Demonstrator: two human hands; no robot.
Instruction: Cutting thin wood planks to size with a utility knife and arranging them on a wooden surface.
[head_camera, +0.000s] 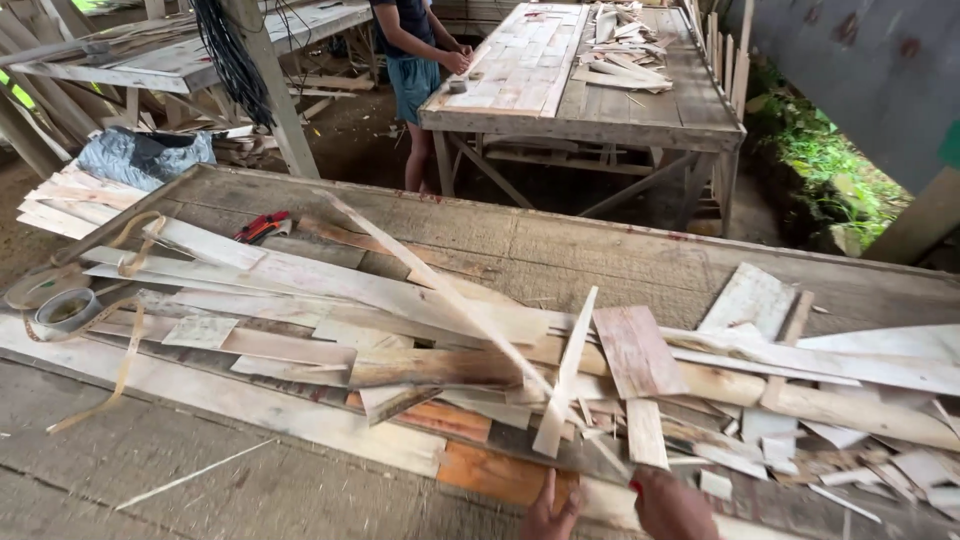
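Both hands sit at six o'clock. The left hand (552, 512) spreads its fingers on the orange board (497, 474), steadying it. The right hand (672, 505) looks curled beside the thin veneer strip (647, 433); I cannot tell if it grips.

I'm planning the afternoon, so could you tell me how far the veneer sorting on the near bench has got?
Done: a row of strips lies flat, side by side, at the bench's left. In hand: the left hand and right hand sit at the near edge, by a long thin strip slanting up over the pile. Left: a loose heap of offcuts on the right.
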